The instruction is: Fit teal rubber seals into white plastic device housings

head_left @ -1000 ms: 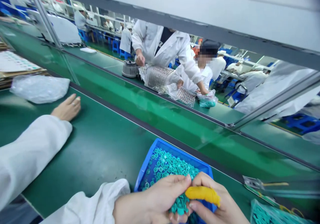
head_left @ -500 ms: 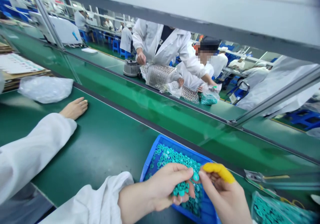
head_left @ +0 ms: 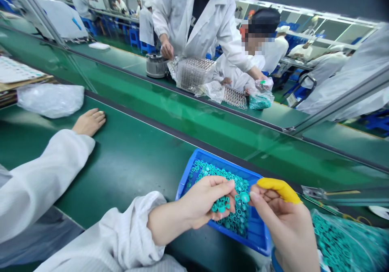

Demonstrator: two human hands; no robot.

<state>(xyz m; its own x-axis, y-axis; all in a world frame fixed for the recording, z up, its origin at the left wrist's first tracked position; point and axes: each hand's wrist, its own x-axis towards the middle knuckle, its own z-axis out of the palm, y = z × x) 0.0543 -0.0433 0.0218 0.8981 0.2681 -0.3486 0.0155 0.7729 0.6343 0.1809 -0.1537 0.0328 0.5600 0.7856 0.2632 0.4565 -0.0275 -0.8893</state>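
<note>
- So the main thing was a teal disc [head_left: 244, 197], shiny, smooth-looking, probably plastic. It sat out at the tips of the right hand [head_left: 285, 221], over the tray [head_left: 258, 245].
- Its flat side pretty much faced the camera. Outline was close to a circle, so no long axis that I could pick out.
- Right hand: a narrow pinch, thumb tip and a finger on the disc's edge. One finger had a bright yellow cover [head_left: 278, 188], a bit wrinkly, running lengthwise along it.
- Left hand [head_left: 208, 197]: curled around a loose clump [head_left: 221, 204] of little teal pieces, thumb lying across the top. Lots of them looked like rings, jumbled every which way, so no shared direction there.
- The tray was blue, hard-looking, with a raised rim and straight sides. Its long axis ran from upper left to lower right, and more teal rings were scattered inside.
- All that was on a flat green surface [head_left: 130, 162] with a dull shine.
- Near the right hand was a bag [head_left: 349, 239], clear and creased, stuffed with teal bits.
- Over on the left, a co-worker's hand [head_left: 89, 122] rested on the surface, just beside a crumpled, see-through wrap [head_left: 50, 100].
</note>
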